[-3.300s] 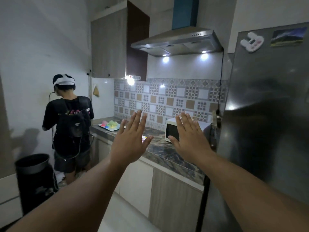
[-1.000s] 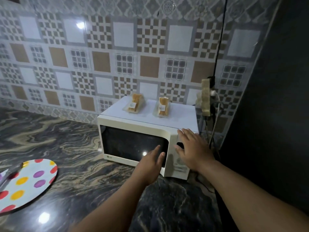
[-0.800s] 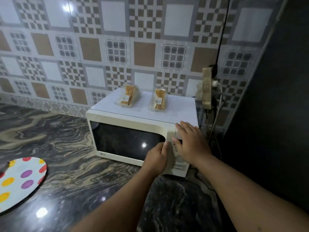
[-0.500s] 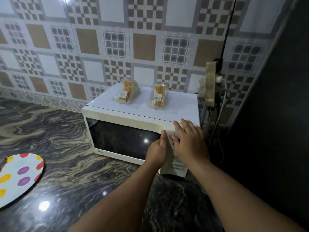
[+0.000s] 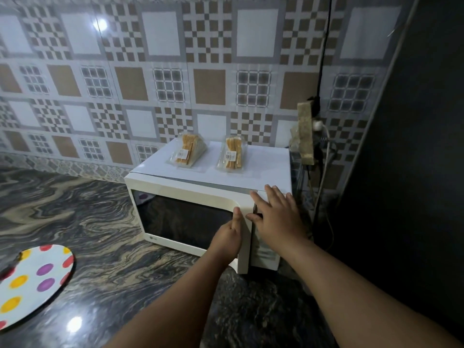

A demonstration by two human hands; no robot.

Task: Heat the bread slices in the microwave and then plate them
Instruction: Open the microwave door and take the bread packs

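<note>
a dark marbled worktop (image 5: 95, 222) is seen running to a patterned tiled wall (image 5: 160, 79), with a tall dark appliance side (image 5: 414, 146) at the right. a white microwave (image 5: 200, 187) is set on the worktop against the wall, its long axis running left to right and its dark window turned toward the camera. its door (image 5: 185, 217) is seen slightly ajar, a dark gap showing along the right edge. that edge is gripped by the left hand (image 5: 227, 237), fingers curled round it and thumb laid up the front. the right hand (image 5: 275, 217) is spread flat, fingers straight, pressed on the control panel side and the top front corner; nothing is held in it. a round plate (image 5: 37, 277) with coloured dots lies on the worktop at the left, well apart from the microwave. two clear wedge packs of bread slices (image 5: 187, 151) (image 5: 233, 154) are laid side by side on the microwave's top, slices standing on edge, long axes pointing from the front toward the wall.
</note>
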